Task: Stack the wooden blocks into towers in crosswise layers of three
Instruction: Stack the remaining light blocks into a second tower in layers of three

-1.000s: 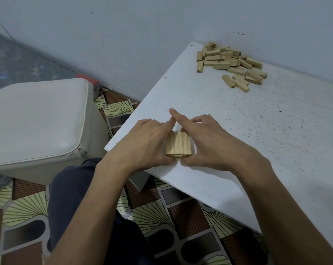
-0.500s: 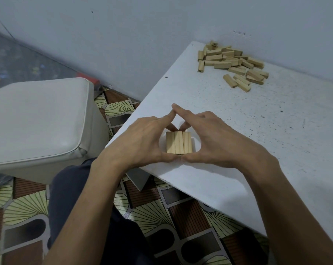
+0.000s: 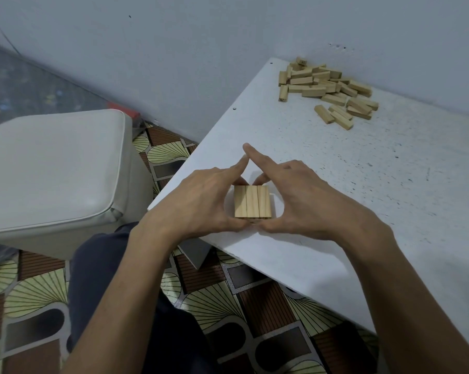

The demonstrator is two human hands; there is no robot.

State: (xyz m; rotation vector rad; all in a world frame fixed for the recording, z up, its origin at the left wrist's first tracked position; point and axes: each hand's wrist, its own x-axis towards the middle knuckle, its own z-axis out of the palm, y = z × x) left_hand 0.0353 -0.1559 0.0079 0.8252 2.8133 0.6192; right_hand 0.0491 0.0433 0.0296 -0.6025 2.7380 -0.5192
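1. Short tower of pale wooden blocks [image 3: 252,202], three blocks across its top, stood near the left front edge of the white speckled table [image 3: 362,184].
2. Left hand [image 3: 201,203] and right hand [image 3: 303,203] framed it, index fingers straight with tips meeting, gripping nothing.
3. Heap of loose wooden blocks [image 3: 327,90] lay at the far corner.

A small stack of wooden blocks [image 3: 252,202] is shown in pale tan, its top crossed by fine darker grain lines. A pile of loose blocks [image 3: 327,90] is coloured in the same light wood tone. The table [image 3: 362,184] is white and speckled with tiny black flecks. The wall [image 3: 201,49] is painted a flat, pale blue-grey. The floor [image 3: 214,300] is patterned with cream-yellow fans lined in dark strokes, brown ribbed panels and dark grey shapes, all outlined in silver-grey. A padded cushion [image 3: 52,168] is off-white. Trousers [image 3: 106,265] are dark navy. A small red object [image 3: 122,109] is seen against the wall.
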